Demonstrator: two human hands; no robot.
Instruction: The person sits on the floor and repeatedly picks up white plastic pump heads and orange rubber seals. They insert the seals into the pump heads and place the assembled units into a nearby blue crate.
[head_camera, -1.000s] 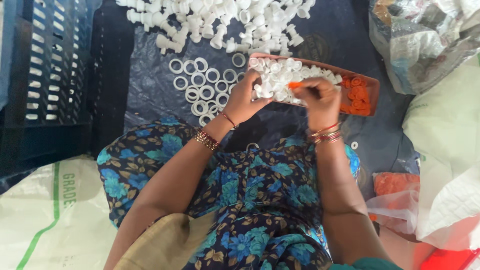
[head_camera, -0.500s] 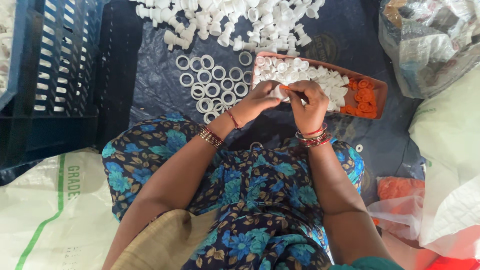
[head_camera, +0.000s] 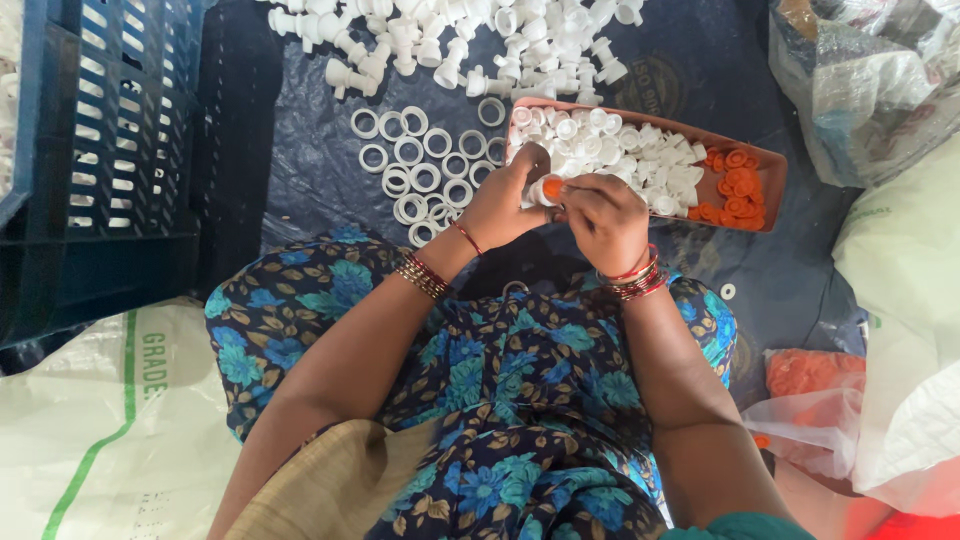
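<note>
A big dark blue crate (head_camera: 95, 150) with slots in its sides stands at the left, on a dark blue sheet (head_camera: 700, 80). A pile of white plastic pieces (head_camera: 450, 40) lies at the top, and flat white rings (head_camera: 425, 165) lie in a bunch just below it. A white sack (head_camera: 100, 430) with a green stripe is at the bottom left, a clear bag (head_camera: 870, 80) sits at the top right, and another clear bag holding orange bits (head_camera: 815, 375) is at the lower right.

Both forearms reaching forward, left hand (head_camera: 497, 205) and right hand (head_camera: 604, 222) touching, fingers (head_camera: 578, 192) curled together, bangled wrists.
</note>
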